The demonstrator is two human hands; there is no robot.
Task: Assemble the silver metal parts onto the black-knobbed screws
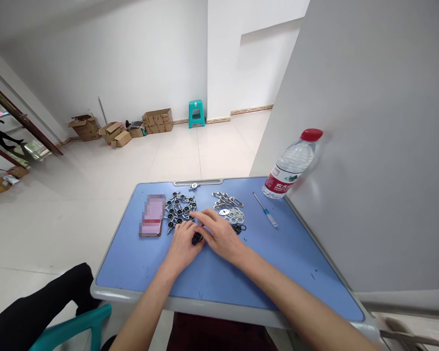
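Phone (152,217) laid on left part of desk (131,268); fittings (176,202) spread just right of it. Loose piece (194,186) set behind fittings, near far edge. Lever pieces (222,199) grouped right of fittings, flat plates (225,212) placed before these, rings (243,227) before plates, partly hidden by right hand (221,236). Small part (196,238) held between left hand (184,240) and right, before fittings. Screwdriver (269,217) laid farther right; bottle (290,163) stood behind it, beside partition (380,146). Beyond desk, cartons (157,122) lined along wall (142,58), stool (196,105) placed right of them.
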